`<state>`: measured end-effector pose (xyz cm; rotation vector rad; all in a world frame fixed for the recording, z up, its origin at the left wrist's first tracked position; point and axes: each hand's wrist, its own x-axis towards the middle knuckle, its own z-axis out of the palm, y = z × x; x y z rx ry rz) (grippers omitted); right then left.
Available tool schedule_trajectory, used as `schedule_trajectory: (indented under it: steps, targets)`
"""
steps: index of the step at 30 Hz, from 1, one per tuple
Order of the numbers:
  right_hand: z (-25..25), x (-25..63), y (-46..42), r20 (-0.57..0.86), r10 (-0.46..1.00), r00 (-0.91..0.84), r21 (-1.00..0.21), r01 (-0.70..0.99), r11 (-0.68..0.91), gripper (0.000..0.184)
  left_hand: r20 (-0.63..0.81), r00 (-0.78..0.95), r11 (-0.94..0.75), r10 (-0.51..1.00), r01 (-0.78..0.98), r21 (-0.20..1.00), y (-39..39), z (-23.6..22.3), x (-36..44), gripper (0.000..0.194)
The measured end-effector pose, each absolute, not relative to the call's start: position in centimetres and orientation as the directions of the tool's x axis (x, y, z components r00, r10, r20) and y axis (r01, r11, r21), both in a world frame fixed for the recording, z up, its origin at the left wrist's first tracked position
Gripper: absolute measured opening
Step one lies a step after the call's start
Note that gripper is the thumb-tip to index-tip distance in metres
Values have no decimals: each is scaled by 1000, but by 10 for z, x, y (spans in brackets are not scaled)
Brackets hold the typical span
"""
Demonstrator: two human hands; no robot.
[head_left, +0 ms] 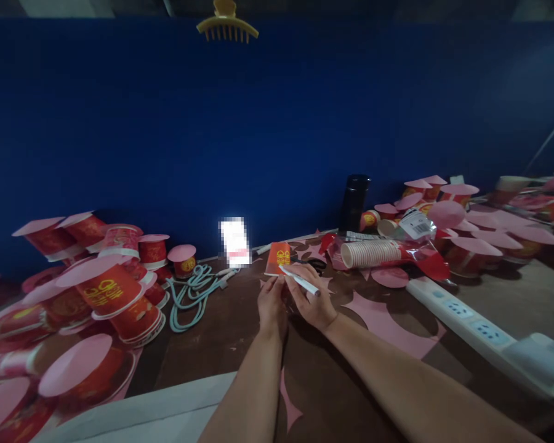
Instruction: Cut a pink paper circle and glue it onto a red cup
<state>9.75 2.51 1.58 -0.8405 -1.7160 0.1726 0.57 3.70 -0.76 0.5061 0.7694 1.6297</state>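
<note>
My left hand (272, 304) is closed around the lower part of a red paper cup (274, 255) with gold characters. The cup sits in front of me, its white rim towards the table. Between the fingers of my right hand (317, 307) is a white marker pen (305, 285), its tip pointing at the cup's printed side. Whether the tip touches the cup I cannot tell. Right of the hands lies a pink paper offcut (383, 320) with rounded cut-outs.
Red cups topped with pink discs (111, 289) pile up at left; more (473, 252) stand at right. A lit phone (235, 243), blue-green cable (189, 301), black bottle (354, 203), bagged cup stack (372, 253) and power strip (461, 317) surround my hands. A yellow claw clip (228, 24) hangs above.
</note>
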Motion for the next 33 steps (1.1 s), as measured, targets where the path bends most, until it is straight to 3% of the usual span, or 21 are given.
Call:
schedule_trajectory:
  steps: [15,33]
  targets:
    - [13,91,26,775,631,-45,-557,424,714,16,-56,-212,-91,976,-625,776,38,-12,5,20]
    - [10,93,28,785,616,-65,-521,469,713,15,-50,-225,-101,973,-611,785,34,-7,7,27]
